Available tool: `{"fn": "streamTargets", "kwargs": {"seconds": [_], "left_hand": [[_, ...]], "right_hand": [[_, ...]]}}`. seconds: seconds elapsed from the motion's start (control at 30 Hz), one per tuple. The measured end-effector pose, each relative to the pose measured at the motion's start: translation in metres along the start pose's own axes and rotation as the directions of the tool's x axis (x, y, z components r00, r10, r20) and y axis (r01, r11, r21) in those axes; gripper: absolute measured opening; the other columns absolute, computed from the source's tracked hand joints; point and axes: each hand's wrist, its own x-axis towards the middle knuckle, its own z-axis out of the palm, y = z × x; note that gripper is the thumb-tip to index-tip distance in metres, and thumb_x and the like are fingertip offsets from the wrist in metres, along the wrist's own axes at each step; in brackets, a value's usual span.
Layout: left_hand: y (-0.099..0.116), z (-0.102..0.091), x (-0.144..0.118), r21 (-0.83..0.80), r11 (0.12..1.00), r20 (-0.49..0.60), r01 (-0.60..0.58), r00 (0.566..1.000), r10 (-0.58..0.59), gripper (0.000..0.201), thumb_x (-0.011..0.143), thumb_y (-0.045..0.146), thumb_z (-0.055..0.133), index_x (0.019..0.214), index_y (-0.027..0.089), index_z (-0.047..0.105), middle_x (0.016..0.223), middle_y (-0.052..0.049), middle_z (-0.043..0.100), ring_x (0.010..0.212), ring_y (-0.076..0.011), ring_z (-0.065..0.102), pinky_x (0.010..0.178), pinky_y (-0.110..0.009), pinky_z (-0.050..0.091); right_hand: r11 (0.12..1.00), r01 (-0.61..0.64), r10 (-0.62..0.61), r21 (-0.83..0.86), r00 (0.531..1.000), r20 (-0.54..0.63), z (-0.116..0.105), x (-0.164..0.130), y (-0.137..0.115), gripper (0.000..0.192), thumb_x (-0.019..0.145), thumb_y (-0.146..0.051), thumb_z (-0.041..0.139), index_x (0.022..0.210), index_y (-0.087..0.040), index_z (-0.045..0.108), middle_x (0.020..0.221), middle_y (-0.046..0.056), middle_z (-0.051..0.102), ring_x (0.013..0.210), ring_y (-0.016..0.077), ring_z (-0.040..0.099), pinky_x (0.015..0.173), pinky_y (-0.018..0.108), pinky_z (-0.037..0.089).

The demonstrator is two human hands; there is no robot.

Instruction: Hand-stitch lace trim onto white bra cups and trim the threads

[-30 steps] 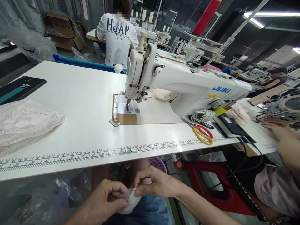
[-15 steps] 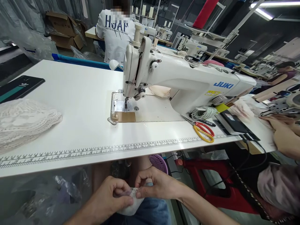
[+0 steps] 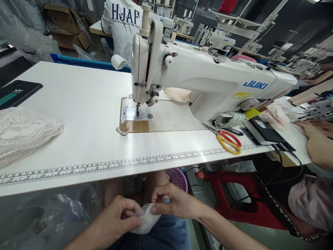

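Note:
Over my lap, below the table's front edge, both hands hold a small piece of white fabric (image 3: 146, 222) with a dotted, lace-like edge. My left hand (image 3: 125, 215) pinches its left side between thumb and fingers. My right hand (image 3: 173, 203) grips the edge at the upper right, thumb against the bent index finger. The cloth hangs loosely between and below the fingertips. Above them stands a white JUKI sewing machine (image 3: 215, 74) with nothing under its needle. A stack of white lace-edged fabric (image 3: 28, 132) lies at the table's left.
Scissors (image 3: 229, 142) with red and yellow handles lie beside a coil of cord (image 3: 227, 119) and a black box (image 3: 264, 130). A ruler strip (image 3: 130, 162) runs along the white table's front. A phone (image 3: 18, 92) rests far left. Co-workers sit behind and at right.
My camera view has shifted slightly. The fingers of my left hand have eased a little leftward along the cloth, and more of its dotted edge shows between my hands.

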Motion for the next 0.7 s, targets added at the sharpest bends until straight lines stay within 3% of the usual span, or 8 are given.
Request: {"fn": "streamTargets", "kwargs": {"seconds": [0.23,0.4,0.6,0.7], "left_hand": [[0.003,-0.005,-0.002,0.015,1.000,0.062,0.025,0.998,-0.026,0.025,0.073,0.036,0.062,0.086,0.018,0.072,0.076,-0.001,0.063,0.080,-0.0189,0.054,0.069,-0.023,0.040],[0.008,0.001,0.001,-0.174,0.985,0.165,-0.014,0.985,0.044,0.035,0.065,0.038,0.071,0.088,0.012,0.070,0.076,-0.003,0.063,0.073,-0.0172,0.053,0.064,-0.023,0.036],[0.013,0.015,0.012,-0.151,0.988,0.020,0.045,0.999,-0.042,0.030,0.061,0.037,0.069,0.067,0.009,0.063,0.053,0.004,0.043,0.054,-0.0095,0.034,0.052,-0.023,0.022],[0.015,0.019,0.013,-0.142,0.989,0.019,0.038,0.999,-0.035,0.026,0.062,0.037,0.065,0.061,0.012,0.058,0.049,0.006,0.035,0.052,-0.0083,0.026,0.049,-0.023,0.018]], "right_hand": [[0.999,0.028,-0.028,0.022,0.999,0.019,0.001,0.000,0.002,0.033,0.074,-0.044,0.067,0.078,-0.012,0.063,0.063,-0.002,0.051,0.060,0.0097,0.042,0.054,0.020,0.033],[0.999,0.039,-0.040,0.028,0.999,0.013,0.006,0.000,0.007,0.027,0.075,-0.038,0.068,0.079,-0.012,0.064,0.065,-0.002,0.053,0.060,0.0094,0.044,0.053,0.019,0.033],[0.994,0.067,-0.071,-0.086,0.996,-0.046,0.010,-0.005,0.010,0.021,0.078,-0.034,0.066,0.083,-0.013,0.066,0.065,-0.002,0.056,0.060,0.0092,0.046,0.052,0.018,0.032],[0.992,0.076,-0.081,-0.104,0.996,-0.039,0.009,-0.009,0.008,0.020,0.078,-0.033,0.067,0.082,-0.013,0.066,0.065,-0.003,0.055,0.061,0.0089,0.046,0.053,0.018,0.032]]}}
